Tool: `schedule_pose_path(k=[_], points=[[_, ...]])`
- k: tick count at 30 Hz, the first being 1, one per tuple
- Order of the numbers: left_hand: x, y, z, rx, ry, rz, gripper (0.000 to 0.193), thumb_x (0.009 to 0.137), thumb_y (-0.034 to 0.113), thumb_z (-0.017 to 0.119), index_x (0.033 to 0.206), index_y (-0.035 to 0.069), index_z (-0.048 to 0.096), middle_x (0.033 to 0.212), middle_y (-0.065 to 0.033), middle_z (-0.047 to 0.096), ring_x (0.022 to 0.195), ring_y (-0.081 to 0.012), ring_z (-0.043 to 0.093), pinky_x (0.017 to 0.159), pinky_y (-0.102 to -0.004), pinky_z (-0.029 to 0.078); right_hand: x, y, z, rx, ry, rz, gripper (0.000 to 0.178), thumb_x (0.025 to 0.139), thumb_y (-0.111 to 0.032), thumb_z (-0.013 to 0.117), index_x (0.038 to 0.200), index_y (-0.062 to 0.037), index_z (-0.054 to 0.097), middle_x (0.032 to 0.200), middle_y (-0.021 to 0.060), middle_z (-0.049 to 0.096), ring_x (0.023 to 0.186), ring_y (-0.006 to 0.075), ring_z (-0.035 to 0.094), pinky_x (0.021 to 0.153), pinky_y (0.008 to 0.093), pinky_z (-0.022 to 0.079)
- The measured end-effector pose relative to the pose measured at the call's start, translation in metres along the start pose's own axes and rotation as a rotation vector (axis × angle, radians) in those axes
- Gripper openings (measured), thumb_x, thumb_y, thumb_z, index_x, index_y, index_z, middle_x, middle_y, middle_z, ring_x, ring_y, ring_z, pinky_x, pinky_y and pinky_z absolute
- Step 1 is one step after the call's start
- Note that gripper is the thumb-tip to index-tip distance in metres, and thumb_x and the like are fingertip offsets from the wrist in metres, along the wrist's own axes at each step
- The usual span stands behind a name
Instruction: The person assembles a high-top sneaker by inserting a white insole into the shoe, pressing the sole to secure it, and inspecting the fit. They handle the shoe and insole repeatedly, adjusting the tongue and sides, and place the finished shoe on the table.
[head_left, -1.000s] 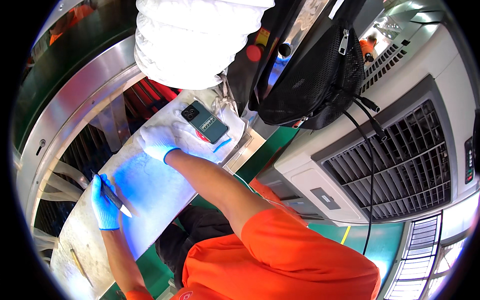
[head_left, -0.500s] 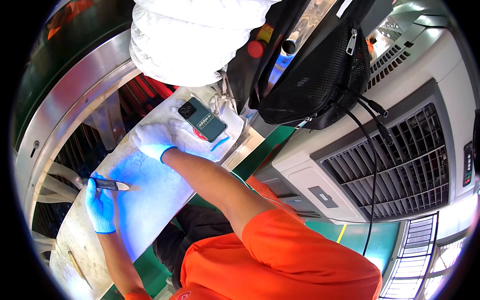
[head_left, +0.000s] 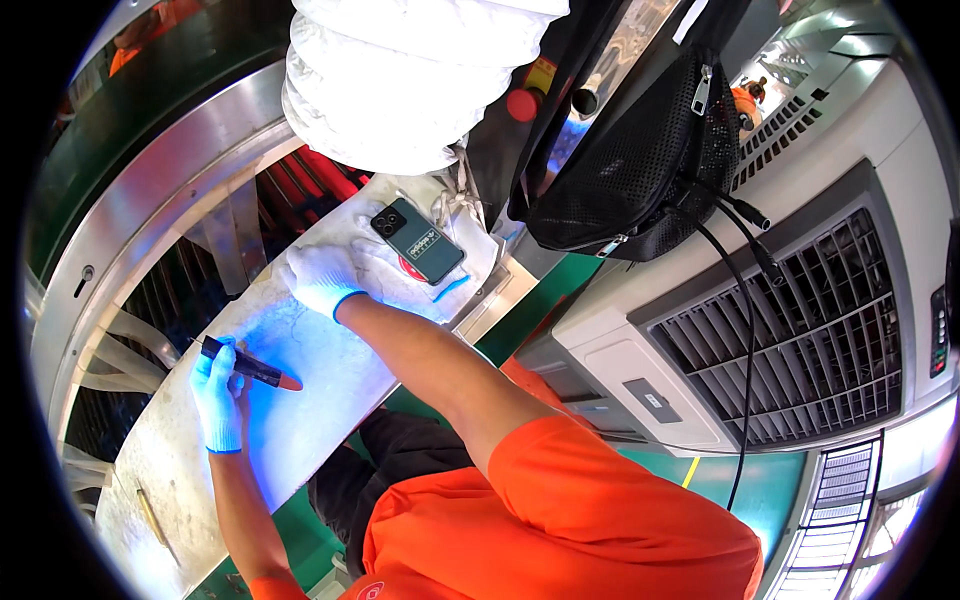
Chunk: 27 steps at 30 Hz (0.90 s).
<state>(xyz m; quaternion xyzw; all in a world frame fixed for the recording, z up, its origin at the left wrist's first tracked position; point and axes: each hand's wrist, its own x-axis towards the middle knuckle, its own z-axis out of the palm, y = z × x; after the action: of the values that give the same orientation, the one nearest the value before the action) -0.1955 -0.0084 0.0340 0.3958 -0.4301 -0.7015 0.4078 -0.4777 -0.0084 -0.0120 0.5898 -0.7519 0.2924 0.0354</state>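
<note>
In a white glove with a blue cuff, my left hand grips a dark, flat, elongated piece with a rounded orange-brown tip. Its tip points right, over the blue-lit part of the pale worktop. My right hand, gloved alike, rests on the worktop farther back. Its fingers look curled, and whatever they may hold is hidden. Just right of it lies a dark green phone with printing on its back, on top of a whitish cloth or glove.
A curved metal machine frame with dark slats and translucent strips runs along the left. A white ribbed duct hangs at the back. A black mesh bag with cables and a large air cooler stand right. A thin yellowish stick lies near left.
My left hand has moved slightly right and turned the dark piece, whose tip now shows orange-brown instead of whitish and points lower. My right hand stays about where it was.
</note>
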Motion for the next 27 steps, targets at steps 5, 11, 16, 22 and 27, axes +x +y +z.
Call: schedule_pose_path(k=[5, 11, 16, 22, 27], points=[[0.01, 0.007, -0.03, -0.551, -0.366, -0.115, 0.028, 0.113, 0.032, 0.064, 0.108, 0.005, 0.07, 0.089, -0.0055, 0.07, 0.06, -0.0123, 0.058, 0.056, -0.0248, 0.049, 0.003, -0.002, 0.006, 0.008, 0.025, -0.011, 0.036, 0.103, -0.041, 0.058, 0.091, -0.0105, 0.074, 0.086, 0.0179, 0.078, 0.078, 0.039, 0.076, 0.073, 0.0567, 0.058], [0.001, 0.003, -0.018, -0.185, -0.241, 0.031, 0.023, 0.103, 0.027, 0.071, 0.107, 0.005, 0.069, 0.096, -0.0126, 0.073, 0.073, -0.0175, 0.066, 0.06, -0.0295, 0.051, 0.002, 0.001, 0.007, -0.051, -0.14, -0.011, 0.042, 0.105, -0.046, 0.055, 0.09, -0.0138, 0.075, 0.078, 0.0175, 0.076, 0.065, 0.0387, 0.072, 0.061, 0.0587, 0.054], [-0.005, 0.014, 0.005, 0.117, -0.188, -0.054, 0.014, 0.1, 0.006, 0.073, 0.112, -0.001, 0.071, 0.099, -0.0126, 0.074, 0.069, -0.0125, 0.06, 0.062, -0.0271, 0.049, 0.0, -0.006, -0.019, -0.106, -0.163, 0.065, 0.05, 0.108, -0.052, 0.049, 0.099, -0.0104, 0.075, 0.098, 0.022, 0.08, 0.085, 0.0454, 0.077, 0.077, 0.063, 0.057], [0.001, 0.009, -0.01, 0.109, -0.266, -0.082, 0.028, 0.097, 0.012, 0.081, 0.12, -0.002, 0.073, 0.099, -0.011, 0.075, 0.07, -0.0138, 0.062, 0.061, -0.0289, 0.049, 0.003, -0.01, -0.018, -0.145, -0.146, 0.034, 0.047, 0.105, -0.051, 0.051, 0.1, -0.0111, 0.074, 0.098, 0.0218, 0.078, 0.088, 0.0469, 0.075, 0.083, 0.0642, 0.055], [-0.002, 0.021, -0.011, -0.09, -0.424, -0.175, 0.048, 0.094, 0.013, 0.083, 0.136, -0.002, 0.066, 0.116, -0.0183, 0.078, 0.074, -0.0184, 0.067, 0.062, -0.03, 0.052, 0.001, -0.01, -0.023, -0.153, -0.132, 0.023, 0.045, 0.105, -0.05, 0.055, 0.098, -0.0078, 0.07, 0.097, 0.0238, 0.077, 0.09, 0.0477, 0.074, 0.083, 0.064, 0.055]])
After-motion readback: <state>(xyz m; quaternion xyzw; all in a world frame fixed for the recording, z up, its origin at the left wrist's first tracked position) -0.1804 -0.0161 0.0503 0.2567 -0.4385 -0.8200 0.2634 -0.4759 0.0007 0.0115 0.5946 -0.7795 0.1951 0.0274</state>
